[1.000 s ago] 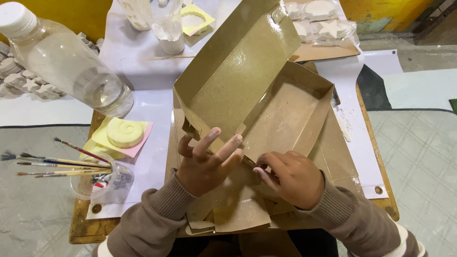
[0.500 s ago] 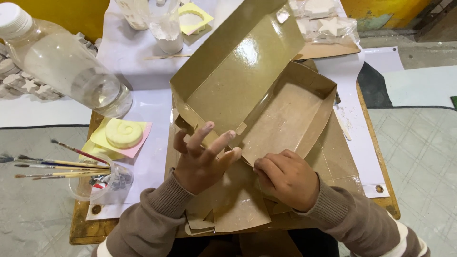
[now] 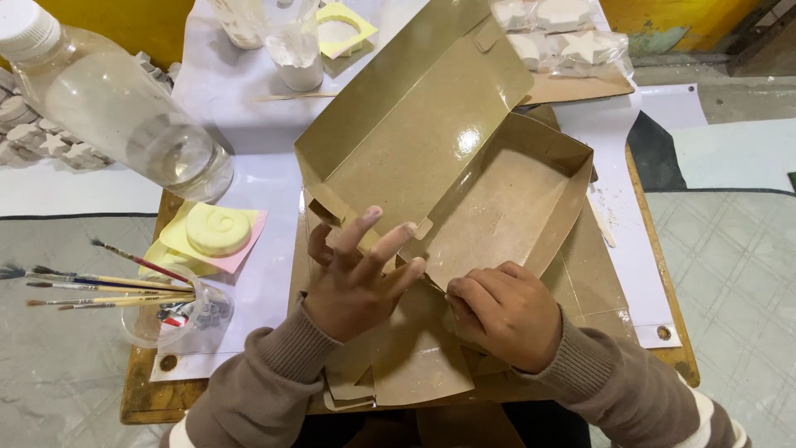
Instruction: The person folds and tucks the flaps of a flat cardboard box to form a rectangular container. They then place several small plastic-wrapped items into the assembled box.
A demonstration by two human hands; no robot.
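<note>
Your left hand (image 3: pixel 358 282) lies spread and flat on the cardboard box (image 3: pixel 464 182), gripping nothing; your right hand (image 3: pixel 507 314) is curled, pinching its near flap. The box sits half-folded on the wooden board (image 3: pixel 143 396). It's probably light and creases easily, so hold it by the folds.

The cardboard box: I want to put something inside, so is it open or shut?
Open: the cardboard box has its lid raised, showing a bare inside.

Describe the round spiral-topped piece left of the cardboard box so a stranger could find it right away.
Start at the big clear plastic bottle lying at upper left. Just below its base, left of the open cardboard box, sits a pale yellow round plaster cast on pink and yellow sheets. Unlike the paintbrushes beneath it, it is a disc with a raised spiral.
</note>
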